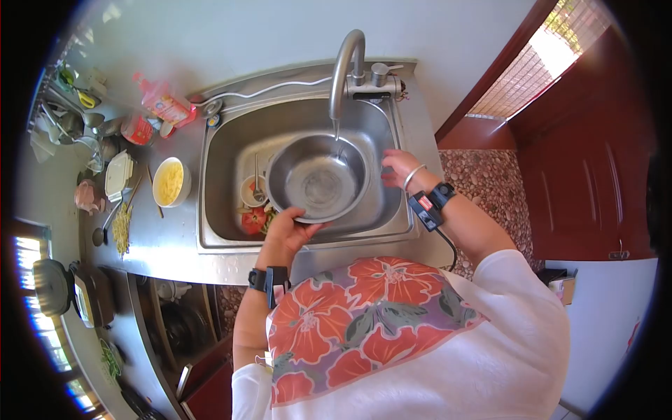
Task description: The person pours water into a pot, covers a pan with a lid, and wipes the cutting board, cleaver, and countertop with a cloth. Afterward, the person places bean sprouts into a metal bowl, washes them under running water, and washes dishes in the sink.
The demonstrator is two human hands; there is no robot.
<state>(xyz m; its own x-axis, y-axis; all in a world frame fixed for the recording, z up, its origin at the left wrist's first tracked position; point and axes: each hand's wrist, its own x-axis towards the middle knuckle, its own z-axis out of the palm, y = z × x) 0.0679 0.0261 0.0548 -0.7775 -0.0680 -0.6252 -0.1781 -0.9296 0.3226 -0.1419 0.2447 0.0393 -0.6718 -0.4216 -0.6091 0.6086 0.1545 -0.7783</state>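
Wears flowered shirt (392, 315), cut off below. Grips steel basin (283, 175) near front edge of sink (227, 150) with left hand (285, 229), partly hidden underneath; holds right hand (400, 168) half-open, empty, over right edge. Cannot identify red-and-green scraps (255, 222) partly covered by basin.

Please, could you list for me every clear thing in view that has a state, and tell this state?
Tap: running, thin stream.
Metal basin: under the stream; water level hard to tell.
Left hand: gripping the basin's rim.
Right hand: apart from the basin, holding nothing.
Small bowl: spoon inside.
Larger white bowl: upright, holding yellow food.
Red door: open.
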